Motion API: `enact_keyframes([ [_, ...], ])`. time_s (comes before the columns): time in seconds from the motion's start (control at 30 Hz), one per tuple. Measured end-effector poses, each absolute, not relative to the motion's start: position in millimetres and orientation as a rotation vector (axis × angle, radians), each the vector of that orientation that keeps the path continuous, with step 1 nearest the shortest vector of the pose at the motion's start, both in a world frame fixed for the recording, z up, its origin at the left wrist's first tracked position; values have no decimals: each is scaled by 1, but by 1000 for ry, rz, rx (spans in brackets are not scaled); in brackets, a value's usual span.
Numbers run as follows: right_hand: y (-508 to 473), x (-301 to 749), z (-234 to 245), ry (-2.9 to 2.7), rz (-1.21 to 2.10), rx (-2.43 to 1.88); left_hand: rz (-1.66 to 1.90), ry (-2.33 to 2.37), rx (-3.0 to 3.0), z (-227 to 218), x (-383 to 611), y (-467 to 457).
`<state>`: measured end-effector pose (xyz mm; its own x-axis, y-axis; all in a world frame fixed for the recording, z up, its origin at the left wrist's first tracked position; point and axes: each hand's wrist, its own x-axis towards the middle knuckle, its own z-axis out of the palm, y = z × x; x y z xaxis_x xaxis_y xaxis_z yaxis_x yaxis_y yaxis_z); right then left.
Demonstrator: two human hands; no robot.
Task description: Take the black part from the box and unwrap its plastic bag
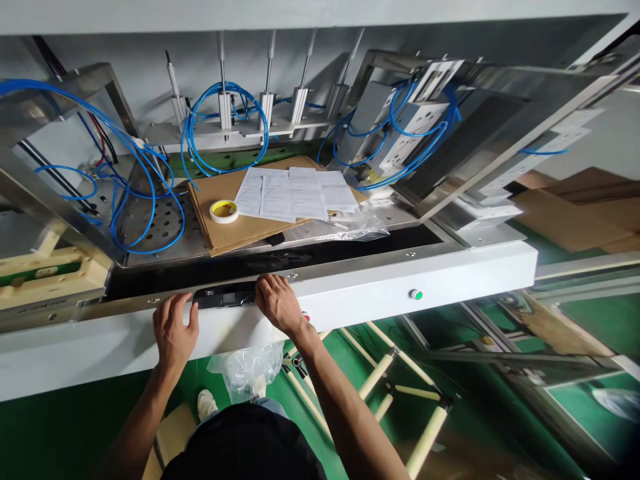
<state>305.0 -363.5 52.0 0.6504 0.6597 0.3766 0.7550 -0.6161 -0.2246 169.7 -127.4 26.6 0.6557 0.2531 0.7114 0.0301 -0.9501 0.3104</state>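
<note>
A long, narrow black part [225, 296] lies on the front ledge of the machine; its exact kind does not show. Curled fingers of my right hand [280, 303] grip its right end and hide that end. At its left end is my left hand [175, 328], with the thumb apart from the fingers. Those fingertips rest on the ledge's metal edge, and the thumb is close to the part or touching it. Behind both hands runs a dark belt channel [345, 252]. A red button [306, 317] shows beside my right wrist.
On cardboard sheets [215, 237] behind the channel lie printed papers [287, 193] and a tape roll [224, 211]. Blue air hoses [187, 143] loop around the cylinders. A green button [416, 294] sits on the white front beam [475, 283]. Below hangs a clear plastic bag [250, 367].
</note>
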Motion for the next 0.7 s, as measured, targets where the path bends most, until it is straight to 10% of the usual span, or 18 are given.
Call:
enact_keyframes([
  [0.7, -379, 254, 56, -929, -627, -2377, 569, -358, 2955, 37, 193, -155],
])
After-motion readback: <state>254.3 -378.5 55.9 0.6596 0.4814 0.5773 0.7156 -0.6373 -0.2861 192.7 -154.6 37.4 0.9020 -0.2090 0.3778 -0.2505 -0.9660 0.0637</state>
